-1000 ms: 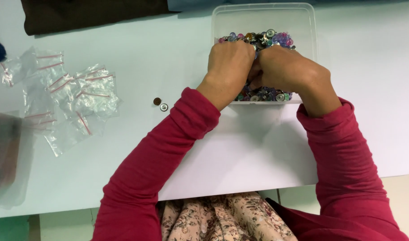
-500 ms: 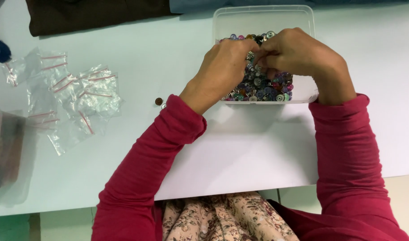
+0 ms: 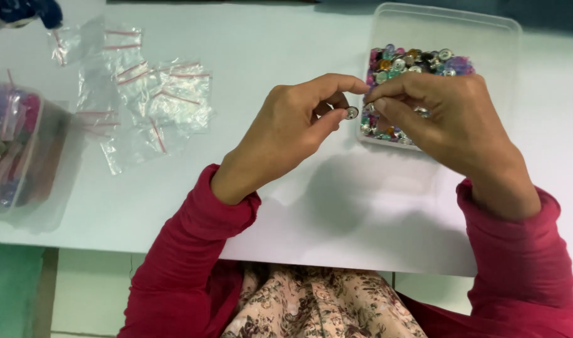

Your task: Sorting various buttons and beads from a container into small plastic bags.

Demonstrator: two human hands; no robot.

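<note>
Silver button now lifted from container

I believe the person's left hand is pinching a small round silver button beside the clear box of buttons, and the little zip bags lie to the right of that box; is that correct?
Not quite. In the head view the left hand does pinch the silver button beside the clear box, but the zip bags lie to the left of the box, not the right.

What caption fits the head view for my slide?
Left hand pinches a small round button beside the right hand, above a clear tub of colourful buttons.
</note>
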